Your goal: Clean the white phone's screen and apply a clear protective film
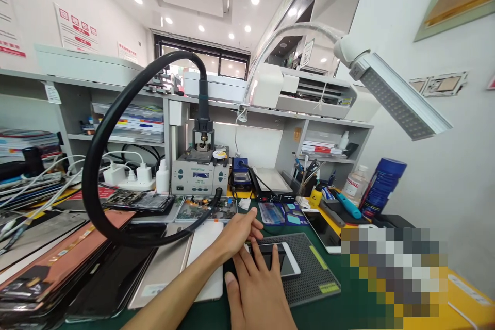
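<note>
A white-framed phone (pixel 286 260) with a dark screen lies face up on a grey textured mat (pixel 309 281). My right hand (pixel 257 281) reaches over it from the near side, palm down. Its fingers are spread, with the fingertips at the screen and its left part covered. My left hand (pixel 242 227) comes across from the left, beside the phone's far left corner. Its fingers are loosely bent and apart, with no held object showing; the right hand partly hides them.
A thick black hose (pixel 91 180) loops above the left side from a soldering station (pixel 199 178). Stacked tablets and panels (pixel 108 273) lie left. At the right stand a second white phone (pixel 323 229), a clear bottle (pixel 355 185) and a blue can (pixel 382 185). A lamp (pixel 402 93) hangs overhead.
</note>
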A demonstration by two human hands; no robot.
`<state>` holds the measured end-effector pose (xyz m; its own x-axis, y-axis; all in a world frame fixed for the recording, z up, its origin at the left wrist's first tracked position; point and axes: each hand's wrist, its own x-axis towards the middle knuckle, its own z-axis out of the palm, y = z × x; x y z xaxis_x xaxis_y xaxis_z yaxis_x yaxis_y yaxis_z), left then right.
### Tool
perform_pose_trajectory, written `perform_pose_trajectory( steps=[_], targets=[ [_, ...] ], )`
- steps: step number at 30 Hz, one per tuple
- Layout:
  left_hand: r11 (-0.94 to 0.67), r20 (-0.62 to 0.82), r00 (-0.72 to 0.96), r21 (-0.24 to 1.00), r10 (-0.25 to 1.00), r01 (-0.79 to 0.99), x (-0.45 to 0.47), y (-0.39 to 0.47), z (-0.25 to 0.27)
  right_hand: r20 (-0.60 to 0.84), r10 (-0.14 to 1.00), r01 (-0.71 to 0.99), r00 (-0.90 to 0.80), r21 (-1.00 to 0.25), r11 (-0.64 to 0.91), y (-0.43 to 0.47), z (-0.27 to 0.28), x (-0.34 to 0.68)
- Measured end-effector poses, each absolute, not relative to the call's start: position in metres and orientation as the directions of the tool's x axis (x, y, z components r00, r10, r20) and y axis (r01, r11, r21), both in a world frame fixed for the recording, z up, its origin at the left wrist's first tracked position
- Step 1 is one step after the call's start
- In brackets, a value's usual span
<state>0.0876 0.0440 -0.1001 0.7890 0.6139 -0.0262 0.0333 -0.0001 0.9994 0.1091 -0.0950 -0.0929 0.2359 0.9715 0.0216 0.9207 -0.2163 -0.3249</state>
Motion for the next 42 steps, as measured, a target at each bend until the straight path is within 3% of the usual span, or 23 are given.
perform_pose_trajectory(
  steps=[12, 24, 35, 42],
  targets=[
    [0.003, -0.034, 0.789, 0.999, 0.613, 0.041, 0.088, 0.044, -0.099, 0.064, 0.968, 0.936, 0.243, -0.276, -0.217, -0.105, -0.102, 0.131],
    [-0.022, -0.037, 0.795, 0.998, 0.606, 0.063, 0.089, 0.048, -0.103, 0.076, 0.908, 0.903, 0.411, -0.172, -0.394, -0.128, -0.107, 0.168],
    [-0.044, -0.033, 0.8, 0.996, 0.599, 0.074, 0.086, 0.045, -0.099, -0.006, 0.876, 0.833, 0.482, -0.307, -0.46, -0.142, -0.103, 0.194],
    [-0.041, -0.032, 0.805, 0.997, 0.592, 0.07, 0.086, 0.047, -0.103, 0.04, 0.894, 0.863, 0.447, -0.284, -0.418, -0.154, -0.114, 0.2]
  ],
)
